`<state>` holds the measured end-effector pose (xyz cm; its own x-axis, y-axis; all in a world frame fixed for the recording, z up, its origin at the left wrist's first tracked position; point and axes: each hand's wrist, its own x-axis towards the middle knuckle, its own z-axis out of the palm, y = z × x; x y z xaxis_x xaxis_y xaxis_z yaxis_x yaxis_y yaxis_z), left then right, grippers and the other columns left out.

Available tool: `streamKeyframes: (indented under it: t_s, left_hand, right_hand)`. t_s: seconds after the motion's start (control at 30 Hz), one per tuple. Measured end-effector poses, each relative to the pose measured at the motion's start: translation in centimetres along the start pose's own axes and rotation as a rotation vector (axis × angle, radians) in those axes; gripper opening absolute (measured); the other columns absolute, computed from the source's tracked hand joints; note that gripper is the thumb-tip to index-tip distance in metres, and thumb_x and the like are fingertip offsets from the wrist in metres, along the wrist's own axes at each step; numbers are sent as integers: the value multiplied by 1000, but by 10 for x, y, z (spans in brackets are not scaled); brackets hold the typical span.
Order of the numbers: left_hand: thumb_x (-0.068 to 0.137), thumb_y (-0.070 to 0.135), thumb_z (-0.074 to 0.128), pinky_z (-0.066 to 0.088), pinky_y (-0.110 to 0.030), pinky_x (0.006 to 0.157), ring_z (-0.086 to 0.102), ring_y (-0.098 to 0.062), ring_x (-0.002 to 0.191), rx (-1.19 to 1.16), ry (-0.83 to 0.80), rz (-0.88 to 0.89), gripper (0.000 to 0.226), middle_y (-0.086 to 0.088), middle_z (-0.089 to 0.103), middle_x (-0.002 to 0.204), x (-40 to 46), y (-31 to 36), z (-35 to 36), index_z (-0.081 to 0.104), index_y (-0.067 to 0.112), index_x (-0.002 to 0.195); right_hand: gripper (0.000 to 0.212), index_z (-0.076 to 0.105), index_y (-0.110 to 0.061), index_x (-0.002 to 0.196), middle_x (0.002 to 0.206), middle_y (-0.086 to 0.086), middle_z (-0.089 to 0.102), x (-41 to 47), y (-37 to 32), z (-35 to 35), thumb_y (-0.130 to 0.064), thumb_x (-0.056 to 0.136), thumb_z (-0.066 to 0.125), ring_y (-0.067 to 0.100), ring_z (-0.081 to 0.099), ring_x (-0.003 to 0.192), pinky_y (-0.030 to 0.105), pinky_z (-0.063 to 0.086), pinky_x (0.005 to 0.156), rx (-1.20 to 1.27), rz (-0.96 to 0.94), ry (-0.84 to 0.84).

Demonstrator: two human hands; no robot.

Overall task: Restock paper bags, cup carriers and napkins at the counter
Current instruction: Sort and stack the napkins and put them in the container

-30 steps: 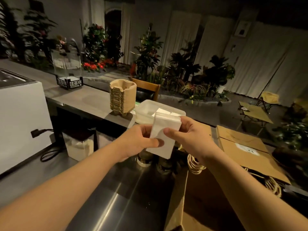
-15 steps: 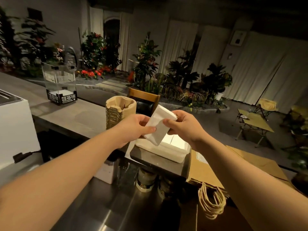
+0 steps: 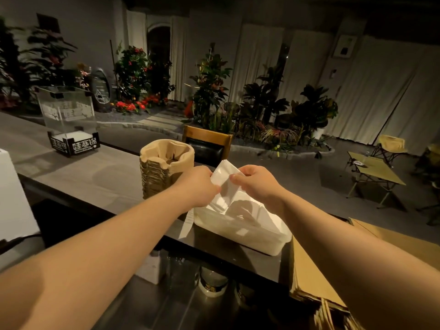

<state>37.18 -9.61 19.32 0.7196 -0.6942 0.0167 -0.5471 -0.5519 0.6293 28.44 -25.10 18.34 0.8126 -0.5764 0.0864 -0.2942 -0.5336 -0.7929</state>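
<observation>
Both hands hold a white stack of napkins (image 3: 225, 184) tilted over a white plastic tub (image 3: 259, 241) on the raised counter. My left hand (image 3: 200, 186) grips the stack's left side and my right hand (image 3: 256, 184) pinches its right side. The stack's lower end dips into the tub, where more white napkins lie. Left of the tub stands a tall stack of brown pulp cup carriers (image 3: 164, 167). Flat brown paper bags (image 3: 309, 277) with twine handles lie to the right of the tub, partly under my right arm.
A clear acrylic box on a black printed base (image 3: 71, 125) stands far left on the grey counter (image 3: 83, 177). A white appliance (image 3: 12, 198) sits at the left edge. Jars (image 3: 212, 282) stand on the lower steel worktop. Beyond are a chair, plants and a folding table.
Both hands carried the napkin stack forward and down from in front of me into the tub. The view moved closer to the counter.
</observation>
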Motion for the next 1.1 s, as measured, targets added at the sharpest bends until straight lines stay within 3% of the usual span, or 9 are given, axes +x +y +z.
streamKeyframes:
  t_s: [0.1, 0.17, 0.4, 0.6, 0.77, 0.83, 0.97, 1.1]
  left_hand:
    - [101, 37, 61, 52, -30, 74, 62, -20, 101, 124, -1, -14, 52, -5, 62, 123, 5, 1, 6, 46, 16, 146]
    - [101, 36, 61, 51, -28, 68, 63, -20, 97, 221, -17, -18, 57, -6, 62, 122, 8, 2, 11, 39, 15, 149]
    - [98, 28, 59, 56, -36, 81, 60, -26, 101, 385, -12, -40, 49, -7, 60, 110, 15, 0, 28, 39, 16, 142]
    - [96, 29, 59, 52, -35, 83, 56, -25, 105, 394, 30, -28, 48, -6, 59, 115, 10, -1, 30, 43, 17, 139]
    - [96, 22, 67, 42, -37, 111, 45, -24, 135, 377, 177, 198, 67, -2, 42, 151, 10, 0, 37, 33, 24, 153]
    - [94, 19, 71, 46, -35, 108, 50, -21, 133, 263, 94, 220, 71, 1, 47, 150, 14, 0, 39, 34, 28, 154]
    - [97, 14, 64, 57, -34, 95, 63, -16, 109, 321, -150, 148, 61, 2, 62, 127, 27, -1, 40, 41, 26, 152]
    - [97, 13, 60, 56, -35, 97, 61, -18, 114, 426, -231, 175, 54, 2, 63, 132, 32, 4, 34, 50, 30, 148]
  right_hand:
    - [13, 74, -20, 94, 99, 2, 73, 9, 4, 2, -31, 92, 68, 20, 67, 94, 31, 53, 72, -47, 40, -34]
    - [13, 75, -24, 95, 99, 1, 73, 15, 8, 5, -34, 92, 68, 19, 67, 94, 28, 51, 66, -89, 78, -62]
    - [26, 76, -35, 86, 102, -3, 70, 31, 19, 16, -58, 81, 64, 27, 56, 110, 49, 53, 93, -242, 137, -28]
    - [40, 74, -29, 102, 114, 3, 61, 41, 12, 22, -61, 81, 62, 30, 47, 111, 49, 47, 99, -538, 193, -68]
    - [51, 66, -24, 115, 117, 5, 47, 42, 3, 27, -63, 83, 67, 31, 41, 117, 42, 38, 98, -732, 223, -67]
    - [52, 62, -22, 120, 113, 6, 41, 36, 2, 27, -60, 86, 68, 32, 39, 120, 43, 34, 96, -790, 180, -53]
    - [36, 56, -20, 120, 116, 5, 50, 22, 9, 21, -41, 93, 67, 31, 46, 112, 42, 35, 90, -799, -22, 54]
    - [15, 71, -15, 94, 88, 4, 68, 8, 15, 11, -28, 93, 65, 23, 63, 81, 33, 48, 65, -818, -12, -89]
